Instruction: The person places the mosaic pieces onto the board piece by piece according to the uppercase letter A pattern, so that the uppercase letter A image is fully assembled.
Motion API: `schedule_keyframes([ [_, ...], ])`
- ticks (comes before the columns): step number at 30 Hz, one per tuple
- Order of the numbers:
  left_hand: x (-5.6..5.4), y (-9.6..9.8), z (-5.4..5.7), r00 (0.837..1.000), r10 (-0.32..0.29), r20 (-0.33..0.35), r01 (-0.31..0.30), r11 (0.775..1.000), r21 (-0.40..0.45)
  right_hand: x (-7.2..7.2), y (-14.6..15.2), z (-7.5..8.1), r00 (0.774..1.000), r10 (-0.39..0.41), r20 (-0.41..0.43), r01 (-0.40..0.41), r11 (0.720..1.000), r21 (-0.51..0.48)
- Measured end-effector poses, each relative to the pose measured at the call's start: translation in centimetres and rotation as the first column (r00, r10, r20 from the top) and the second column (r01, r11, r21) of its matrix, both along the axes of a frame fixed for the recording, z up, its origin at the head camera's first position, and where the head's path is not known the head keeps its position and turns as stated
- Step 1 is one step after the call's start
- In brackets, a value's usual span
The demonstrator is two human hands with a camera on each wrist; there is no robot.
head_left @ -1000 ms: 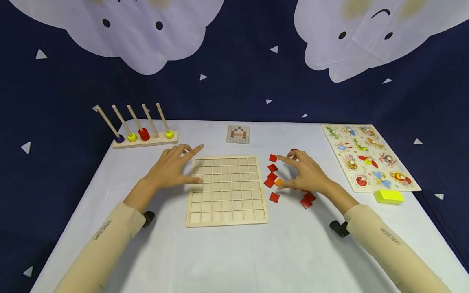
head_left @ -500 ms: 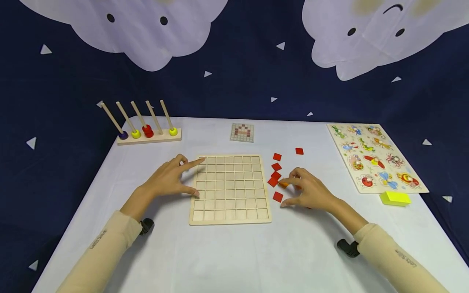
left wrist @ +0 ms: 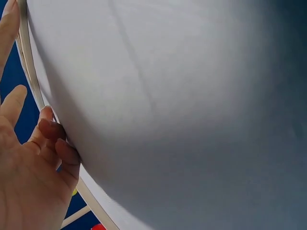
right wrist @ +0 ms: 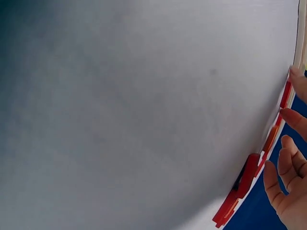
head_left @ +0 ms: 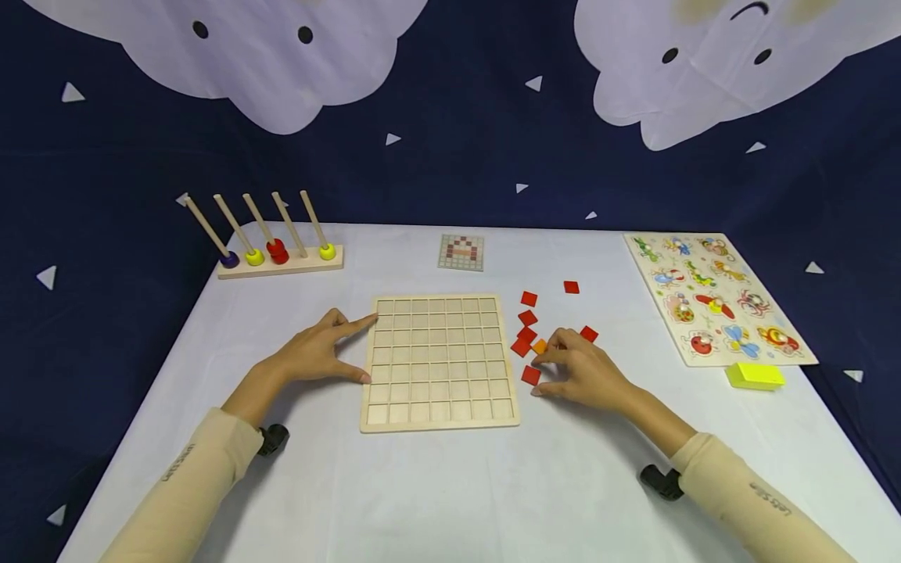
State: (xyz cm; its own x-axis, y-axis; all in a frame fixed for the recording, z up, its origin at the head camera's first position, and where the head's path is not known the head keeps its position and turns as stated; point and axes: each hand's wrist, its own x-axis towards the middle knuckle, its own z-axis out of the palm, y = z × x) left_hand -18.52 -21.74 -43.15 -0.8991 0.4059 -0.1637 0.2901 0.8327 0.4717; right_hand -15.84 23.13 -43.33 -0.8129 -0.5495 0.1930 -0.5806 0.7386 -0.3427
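Lying just left of the right hand (head_left: 584, 373) is a flat red square tile (head_left: 530, 375), between that hand's narrowly parted thumb and forefinger and the pale wooden grid board (head_left: 439, 363); no long axis, contact unclear. Left hand (head_left: 314, 352), farther off, spreads wide at the board's left edge.

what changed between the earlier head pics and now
The left hand moved down the head view, its fingertips shifting from over the square wooden grid board to its left edge. The right hand moved down too, uncovering the farthest red square tile. No grip or release shows. The board and wooden five-peg stand stayed.
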Motion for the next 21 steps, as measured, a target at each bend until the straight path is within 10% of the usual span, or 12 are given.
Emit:
schedule_keyframes([
  [21, 0.26, -0.01, -0.17, 1.0, 0.015, 0.013, -0.016, 0.998, 0.055, 0.83, -1.0, -0.22, 1.0, -0.005, -0.003, 0.005, 1.0, -0.023],
])
